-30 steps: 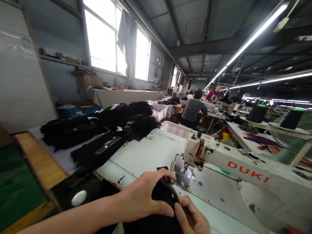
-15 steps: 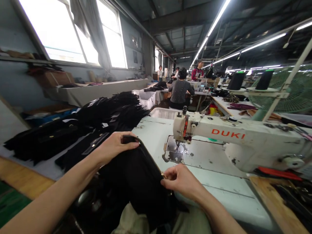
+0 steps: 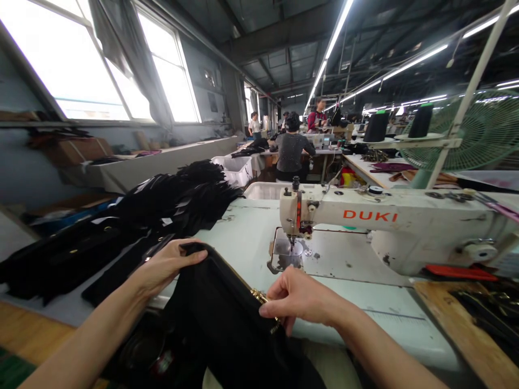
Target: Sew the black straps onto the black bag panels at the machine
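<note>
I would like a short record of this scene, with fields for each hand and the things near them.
left hand: grips the upper edge of the black fabric piece
right hand: pinches the gold zipper on the same piece
sewing machine: white, marked DUKI, behind the hands
table: pale green, with stacked black pieces at its left
</note>
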